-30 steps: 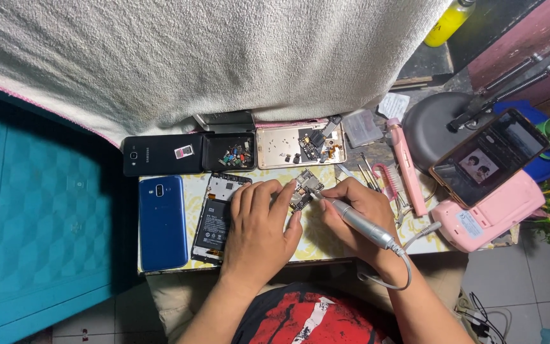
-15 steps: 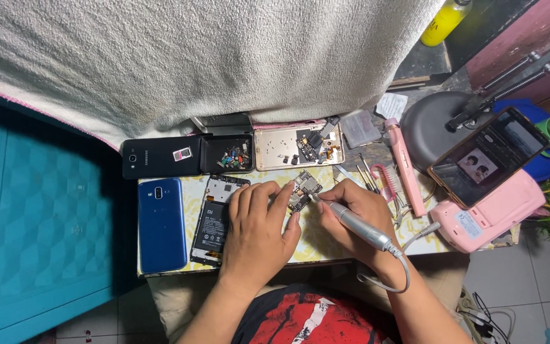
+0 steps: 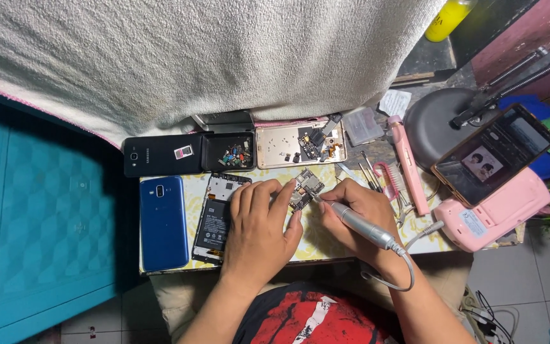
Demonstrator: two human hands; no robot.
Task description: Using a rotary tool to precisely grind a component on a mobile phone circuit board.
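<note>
My left hand (image 3: 259,220) still lies spread, its fingertips pinning the small circuit board (image 3: 305,189) to the patterned mat (image 3: 319,245), while my right hand (image 3: 354,213), clasped round the corded pen tool (image 3: 361,226), has barely shifted, tip at the board's edge.

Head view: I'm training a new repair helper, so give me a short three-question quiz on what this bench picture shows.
1. True or false: the left hand presses on the small circuit board.
2. What does the right hand hold? A) tweezers B) a corded pen-shaped tool C) a brush
3. Which phone lies at the left end of the work surface, below the black phone?

Key: 1 true, its fingers rest on the board. 2 B, with the tip at the board. 3 the blue phone, lying back up.
</note>
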